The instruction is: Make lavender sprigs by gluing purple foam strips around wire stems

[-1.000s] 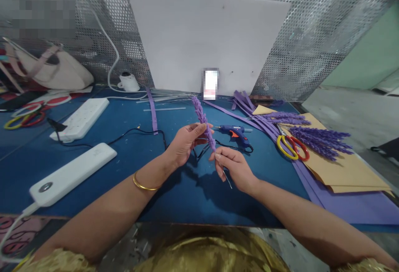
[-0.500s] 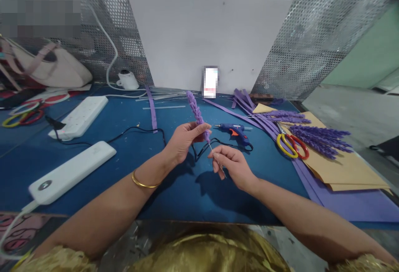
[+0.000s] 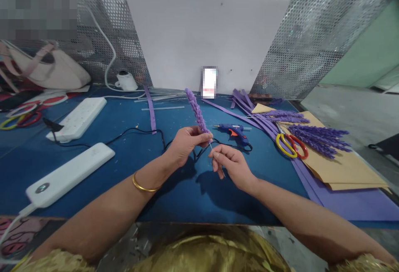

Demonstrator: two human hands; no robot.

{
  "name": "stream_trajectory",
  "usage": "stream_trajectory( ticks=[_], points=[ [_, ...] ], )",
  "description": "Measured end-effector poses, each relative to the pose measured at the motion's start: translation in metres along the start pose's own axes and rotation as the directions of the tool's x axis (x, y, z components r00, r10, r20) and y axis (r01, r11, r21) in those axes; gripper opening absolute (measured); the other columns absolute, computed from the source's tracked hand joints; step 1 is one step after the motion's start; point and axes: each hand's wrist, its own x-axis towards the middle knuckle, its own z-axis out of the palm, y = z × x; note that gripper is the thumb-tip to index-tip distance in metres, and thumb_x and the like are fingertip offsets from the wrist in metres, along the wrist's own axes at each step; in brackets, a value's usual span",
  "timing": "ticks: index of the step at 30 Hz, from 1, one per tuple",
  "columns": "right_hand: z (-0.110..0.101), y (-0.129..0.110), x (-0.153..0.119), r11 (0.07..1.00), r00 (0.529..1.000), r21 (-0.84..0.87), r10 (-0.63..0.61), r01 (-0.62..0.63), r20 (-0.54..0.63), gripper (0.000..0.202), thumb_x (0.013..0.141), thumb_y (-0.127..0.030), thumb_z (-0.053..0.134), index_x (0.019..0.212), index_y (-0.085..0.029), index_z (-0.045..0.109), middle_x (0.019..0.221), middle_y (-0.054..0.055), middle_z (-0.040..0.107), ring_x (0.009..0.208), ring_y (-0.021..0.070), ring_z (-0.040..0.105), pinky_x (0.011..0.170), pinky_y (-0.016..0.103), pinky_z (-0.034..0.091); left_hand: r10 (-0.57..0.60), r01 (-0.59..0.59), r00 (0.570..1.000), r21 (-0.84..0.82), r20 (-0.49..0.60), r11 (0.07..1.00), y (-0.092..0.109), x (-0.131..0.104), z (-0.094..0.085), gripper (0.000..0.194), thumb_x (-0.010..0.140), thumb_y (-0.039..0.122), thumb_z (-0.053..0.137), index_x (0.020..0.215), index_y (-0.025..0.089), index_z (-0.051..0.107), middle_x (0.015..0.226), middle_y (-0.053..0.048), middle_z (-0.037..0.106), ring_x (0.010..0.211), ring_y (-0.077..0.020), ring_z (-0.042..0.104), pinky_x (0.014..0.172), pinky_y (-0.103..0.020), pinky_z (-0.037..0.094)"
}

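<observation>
Near the middle of the view, a purple artificial lavender stem tilts up and to the left above the blue table. My left hand pinches the lower end of its purple flower part between thumb and fingers. Below that, my right hand is closed on the thin wire stalk, whose tip pokes out under the fingers. A blue glue gun with an orange trigger lies just beyond my right hand, its black cord running behind both hands.
Red-and-yellow scissors, finished lavender stems, tan paper and purple sheets lie at the right. Purple strips are behind. A power strip and white power bank sit left; a lit phone stands at the back.
My left hand has slid slightly down the lavender stem toward my right hand, so more of the purple part shows above it. My right hand stays nearly still on the wire.
</observation>
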Motion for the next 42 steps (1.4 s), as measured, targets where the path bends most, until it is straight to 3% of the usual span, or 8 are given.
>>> stream_trajectory(
  ticks=[7,15,22,29,36,42],
  points=[
    [0.0001,-0.0022,0.0004,0.993,1.0,0.121,0.003,-0.002,-0.01,0.025,0.088,-0.041,0.068,0.083,-0.017,0.065,0.057,-0.004,0.061,0.039,0.0058,0.048,0.039,0.018,0.037,-0.082,0.096,0.989,-0.12,0.119,0.988,-0.0021,-0.0016,0.0019,0.037,0.061,0.042,0.09,0.082,0.015,0.079,0.076,-0.004,0.073,0.066,-0.011,0.06,0.071,-0.026,0.047],
    [-0.0012,0.0001,0.0012,0.998,1.0,0.056,-0.012,0.012,-0.003,0.024,0.088,-0.041,0.068,0.087,-0.017,0.067,0.059,-0.003,0.064,0.04,0.0066,0.051,0.041,0.019,0.041,-0.045,0.043,0.999,-0.118,-0.007,0.992,-0.0022,-0.0004,0.0035,0.034,0.054,0.037,0.093,0.067,0.015,0.071,0.068,-0.001,0.068,0.066,-0.012,0.061,0.07,-0.026,0.046],
    [-0.0007,-0.0001,0.0005,0.998,1.0,0.066,-0.012,0.011,0.013,0.023,0.088,-0.039,0.068,0.086,-0.017,0.066,0.059,-0.003,0.064,0.04,0.0066,0.052,0.041,0.018,0.041,-0.025,0.025,1.0,-0.087,0.005,0.996,-0.0047,-0.0017,0.0025,0.033,0.057,0.037,0.092,0.064,0.015,0.068,0.065,0.0,0.066,0.066,-0.0124,0.06,0.071,-0.027,0.045],
    [0.0002,-0.0014,0.0008,0.992,0.999,0.128,-0.016,0.02,-0.036,0.022,0.087,-0.039,0.07,0.085,-0.017,0.066,0.058,-0.004,0.063,0.039,0.0064,0.049,0.04,0.018,0.04,-0.045,0.058,0.995,-0.152,0.085,0.987,-0.0083,-0.0019,0.0028,0.053,0.074,0.067,0.072,0.084,0.014,0.079,0.075,-0.005,0.067,0.071,-0.0146,0.059,0.069,-0.027,0.045],
    [0.0006,-0.0018,0.0007,0.995,1.0,0.098,0.002,-0.001,-0.019,0.023,0.087,-0.04,0.069,0.085,-0.017,0.066,0.059,-0.003,0.063,0.04,0.0068,0.05,0.04,0.019,0.04,-0.035,0.039,0.998,-0.081,0.045,0.996,-0.0058,-0.0052,0.0058,0.028,0.065,0.04,0.087,0.073,0.015,0.078,0.064,0.0,0.061,0.062,-0.0112,0.051,0.065,-0.027,0.041],
    [0.0016,-0.0038,0.0003,0.997,1.0,0.075,0.006,-0.007,0.011,0.023,0.088,-0.04,0.067,0.085,-0.017,0.064,0.058,-0.004,0.063,0.039,0.0067,0.052,0.041,0.019,0.041,-0.029,0.029,1.0,-0.081,0.012,0.996,-0.0023,-0.0074,0.0088,0.026,0.06,0.036,0.088,0.063,0.014,0.074,0.064,-0.001,0.062,0.061,-0.0104,0.05,0.063,-0.026,0.04]
  ],
)
